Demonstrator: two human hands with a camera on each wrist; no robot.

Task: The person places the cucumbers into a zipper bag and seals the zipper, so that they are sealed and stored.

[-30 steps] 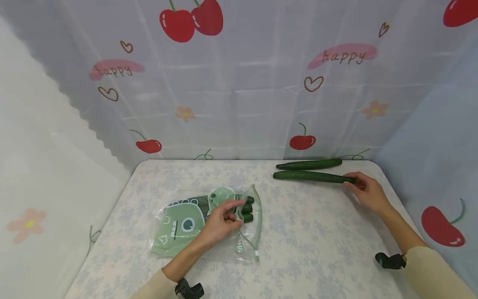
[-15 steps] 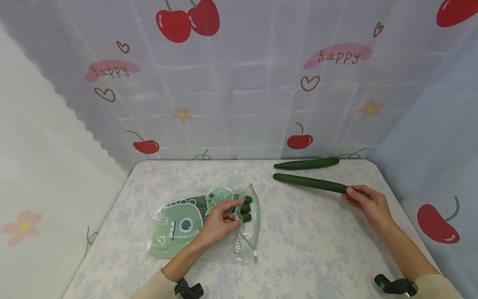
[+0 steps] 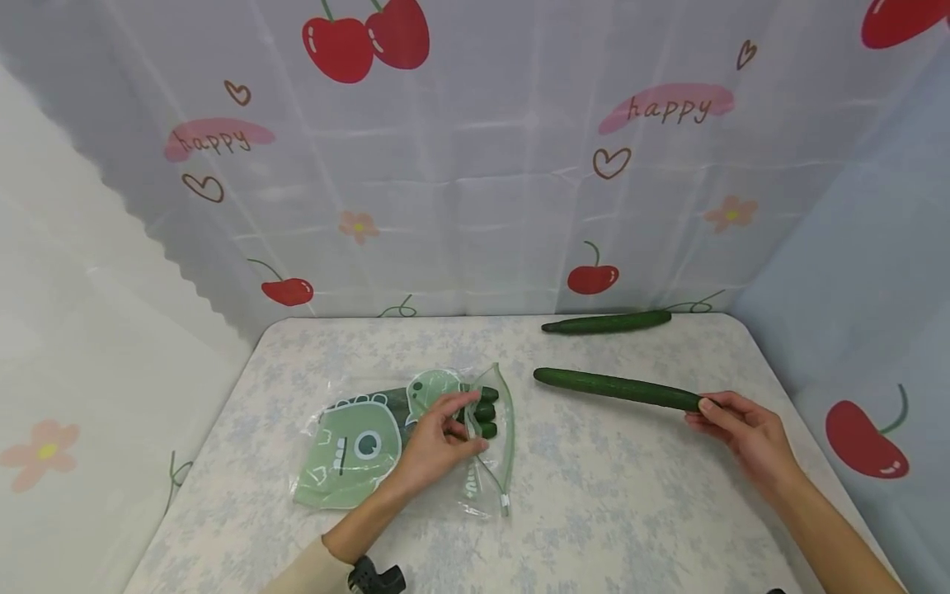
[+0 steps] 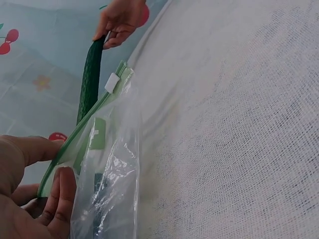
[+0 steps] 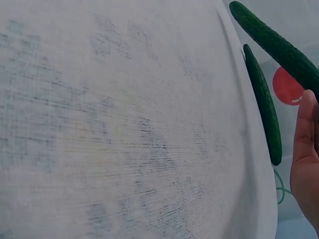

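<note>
Remotely, I follow a person's right hand (image 3: 750, 433) as it pinches one end of a long cucumber (image 3: 616, 388) between thumb and fingers, the cucumber seemingly raised above the counter (image 3: 609, 511), its free end aimed left toward a clear bag (image 3: 356, 462). The left hand (image 3: 434, 445) has its fingers curled on the bag's green-edged mouth, holding one lip apart from the other; a white slider (image 4: 112, 82) sits at the mouth's near corner. At least three bagged cucumbers (image 3: 486, 412) show their ends at the opening. I judge the held one firm, stiff and of modest weight, its textured skin giving fair purchase unless damp; gripped by the tip alone, it could dip or swing, so a hold nearer the middle would steady it. The bag looks light, limp and slick, best taken by its green strip. Beyond, a second cucumber (image 3: 609, 322) rests along the counter's far edge, before a pale curtain (image 3: 460, 231) printed with cherries, hearts and "happy."
</note>
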